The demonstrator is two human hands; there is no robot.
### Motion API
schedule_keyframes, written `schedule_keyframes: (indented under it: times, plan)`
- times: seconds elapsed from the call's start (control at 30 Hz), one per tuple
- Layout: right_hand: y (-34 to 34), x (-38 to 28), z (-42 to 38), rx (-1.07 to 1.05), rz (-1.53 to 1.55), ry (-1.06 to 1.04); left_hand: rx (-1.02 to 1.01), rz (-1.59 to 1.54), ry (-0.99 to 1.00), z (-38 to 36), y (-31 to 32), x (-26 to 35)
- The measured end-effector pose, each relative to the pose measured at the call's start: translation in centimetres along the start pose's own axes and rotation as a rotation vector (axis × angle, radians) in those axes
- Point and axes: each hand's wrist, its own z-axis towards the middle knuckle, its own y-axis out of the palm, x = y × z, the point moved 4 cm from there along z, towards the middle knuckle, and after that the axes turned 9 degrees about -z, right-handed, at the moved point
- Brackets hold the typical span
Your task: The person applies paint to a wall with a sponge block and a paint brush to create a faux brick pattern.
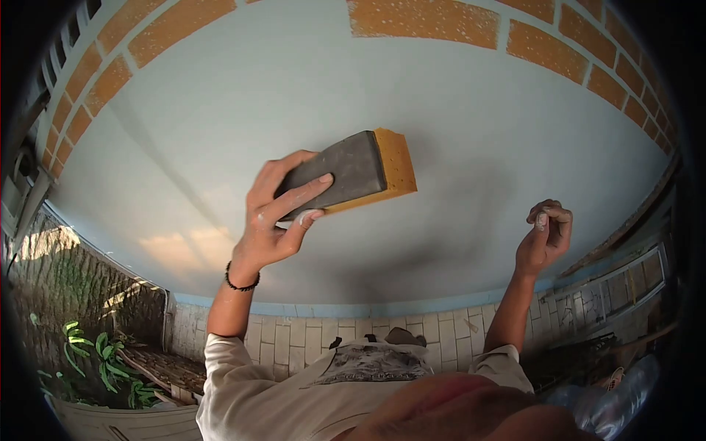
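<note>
My left hand [276,209], with a dark beaded bracelet at the wrist, grips a thick rectangular sponge [397,162]. Its dark grey flat backing faces me, and the orange-yellow foam shows along the right end and lower edge. Fingers and thumb spread over the backing, with pale smears on the skin. The sponge is tilted, right end higher, in front of a pale grey-white wall [456,95]. Off to the right, my right hand [546,231] is raised before the wall, fingers curled in and thumb against them, with nothing showing in it. White residue marks its thumb.
Orange brick shapes [423,20] with pale gaps run in rows across the wall's top and upper sides. A light blue strip [346,309] lines its base above paving [283,342]. Green plants [107,360] grow at lower left; a clear plastic bottle [618,400] is at lower right.
</note>
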Motion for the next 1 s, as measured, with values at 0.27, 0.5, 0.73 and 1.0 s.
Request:
schedule_keyframes:
  times: [0.27,0.5,0.73,1.0]
  plan:
    - [13.6,-9.2,10.5,-0.248,0.076,-0.746,0.051,0.847,0.348,6.8,-9.8,0.1]
    - [20.3,-9.3,12.0,-0.118,0.083,-0.835,-0.027,0.962,0.439,10.1,-11.3,-2.3]
    - [23.4,-10.4,6.0,-0.255,0.235,-0.688,-0.039,0.966,0.472,11.6,-10.8,-3.1]
    - [22.6,-7.4,-3.8,-0.471,0.515,-0.342,-0.048,1.007,0.455,12.2,-10.4,-4.6]
